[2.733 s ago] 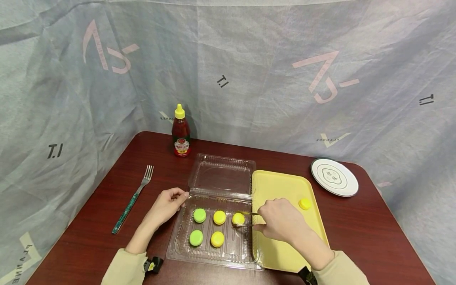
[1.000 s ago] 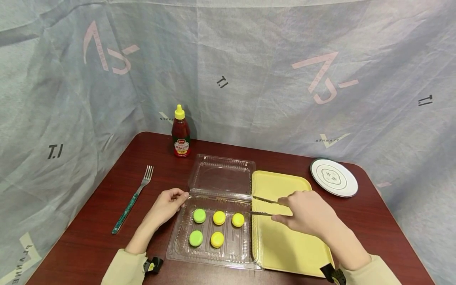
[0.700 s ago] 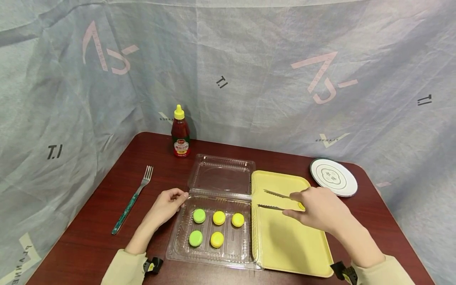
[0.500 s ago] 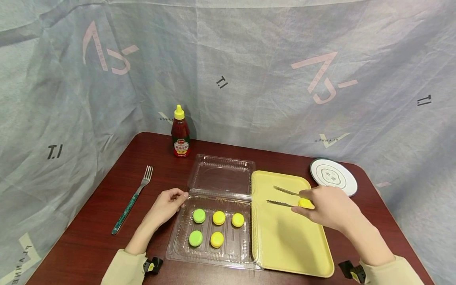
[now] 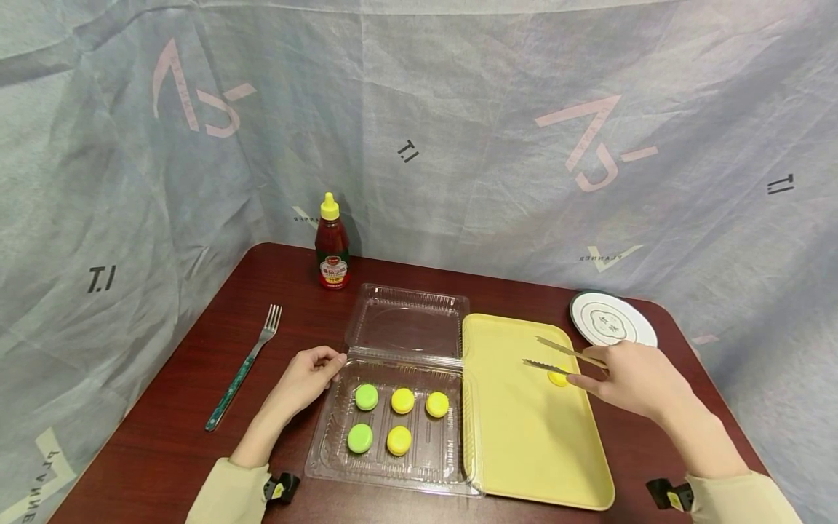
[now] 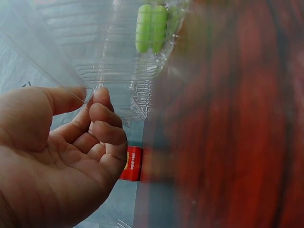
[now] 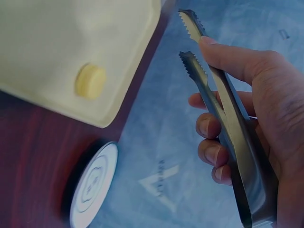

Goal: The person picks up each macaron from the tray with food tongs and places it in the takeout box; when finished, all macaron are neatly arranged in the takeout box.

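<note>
A hinged clear plastic container lies open with two green macarons and three yellow macarons in its base. At its left edge, my left hand pinches the plastic rim between thumb and fingers, as the left wrist view shows. My right hand holds metal tongs with their toothed tips apart and nothing between them. The tongs hover above the yellow tray, over a lone yellow macaron. In the head view, one tong arm partly covers that macaron.
A ketchup bottle stands at the back left behind the container's raised lid. Left of my left hand lies a fork with a green handle. A white plate sits at the back right, beyond the tray.
The tongs have let go of the third yellow macaron, which rests in the container. My right hand has moved right with the tongs to the macaron on the tray. My left hand stays put.
</note>
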A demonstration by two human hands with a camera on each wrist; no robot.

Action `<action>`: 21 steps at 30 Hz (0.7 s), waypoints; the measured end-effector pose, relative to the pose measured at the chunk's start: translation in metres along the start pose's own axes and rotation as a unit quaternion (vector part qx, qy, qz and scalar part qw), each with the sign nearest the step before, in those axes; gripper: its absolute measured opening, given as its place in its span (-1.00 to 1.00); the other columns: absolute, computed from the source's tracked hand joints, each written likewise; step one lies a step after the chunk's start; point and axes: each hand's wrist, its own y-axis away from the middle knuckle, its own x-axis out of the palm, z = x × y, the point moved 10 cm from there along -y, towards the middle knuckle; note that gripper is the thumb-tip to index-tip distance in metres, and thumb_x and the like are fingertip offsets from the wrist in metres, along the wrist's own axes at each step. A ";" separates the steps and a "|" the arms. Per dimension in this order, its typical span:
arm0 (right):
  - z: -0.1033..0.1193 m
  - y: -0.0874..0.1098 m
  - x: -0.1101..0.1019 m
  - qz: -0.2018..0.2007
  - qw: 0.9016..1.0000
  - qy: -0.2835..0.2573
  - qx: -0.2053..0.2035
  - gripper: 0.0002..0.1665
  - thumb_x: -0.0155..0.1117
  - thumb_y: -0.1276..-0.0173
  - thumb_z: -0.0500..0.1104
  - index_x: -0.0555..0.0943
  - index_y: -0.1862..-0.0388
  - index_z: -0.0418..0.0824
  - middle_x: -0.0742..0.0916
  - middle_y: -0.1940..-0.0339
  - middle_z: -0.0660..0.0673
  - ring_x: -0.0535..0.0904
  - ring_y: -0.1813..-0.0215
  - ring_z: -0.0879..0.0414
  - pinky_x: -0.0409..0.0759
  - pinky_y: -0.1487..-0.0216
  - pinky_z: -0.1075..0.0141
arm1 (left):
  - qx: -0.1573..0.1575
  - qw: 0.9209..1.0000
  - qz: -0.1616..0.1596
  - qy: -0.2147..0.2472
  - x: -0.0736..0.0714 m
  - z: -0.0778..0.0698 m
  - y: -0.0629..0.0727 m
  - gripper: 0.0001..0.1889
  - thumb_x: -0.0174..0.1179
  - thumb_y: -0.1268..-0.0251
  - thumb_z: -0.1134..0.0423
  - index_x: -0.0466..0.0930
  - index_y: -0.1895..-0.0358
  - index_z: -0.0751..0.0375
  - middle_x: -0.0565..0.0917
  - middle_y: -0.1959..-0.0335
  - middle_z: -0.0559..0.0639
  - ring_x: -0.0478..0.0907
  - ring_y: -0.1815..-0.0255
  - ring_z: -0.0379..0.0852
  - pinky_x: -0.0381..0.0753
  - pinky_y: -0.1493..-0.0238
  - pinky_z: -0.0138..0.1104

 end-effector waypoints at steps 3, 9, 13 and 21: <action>-0.010 0.002 0.006 0.004 1.000 -0.002 0.010 -0.41 0.38 -0.22 0.34 0.77 -0.01 -0.05 0.76 0.45 0.09 0.68 0.40 0.05 0.58 0.38 -0.01 | -0.002 1.000 0.000 -0.001 0.000 0.001 -0.001 -0.78 0.16 -0.50 0.18 0.64 0.21 0.30 0.60 0.50 -0.02 0.49 0.49 -0.15 0.47 0.42 -0.35; -0.026 0.006 0.015 0.003 1.000 -0.003 0.024 -0.43 0.44 -0.17 0.31 0.77 0.00 -0.02 0.79 0.34 -0.03 0.71 0.31 -0.07 0.58 0.32 -0.10 | -0.003 1.000 -0.002 -0.003 0.001 0.002 -0.002 -0.79 0.15 -0.50 0.20 0.65 0.22 0.29 0.60 0.50 -0.02 0.48 0.49 -0.14 0.47 0.41 -0.34; -0.035 0.009 0.022 0.009 0.999 -0.008 0.034 -0.44 0.44 -0.15 0.33 0.78 0.03 -0.01 0.80 0.28 -0.04 0.72 0.26 -0.08 0.58 0.27 -0.12 | -0.007 1.000 -0.002 -0.002 0.001 0.004 -0.002 -0.79 0.15 -0.50 0.20 0.65 0.23 0.28 0.59 0.51 -0.02 0.47 0.49 -0.12 0.47 0.40 -0.33; -0.048 0.013 0.034 0.035 0.998 -0.017 0.052 -0.48 0.44 -0.12 0.37 0.78 0.15 0.04 0.74 0.41 0.13 0.64 0.38 0.10 0.56 0.35 -0.05 | -0.010 1.000 -0.001 -0.001 0.001 0.005 -0.003 -0.79 0.15 -0.50 0.19 0.64 0.24 0.27 0.58 0.51 -0.02 0.46 0.49 -0.10 0.46 0.40 -0.32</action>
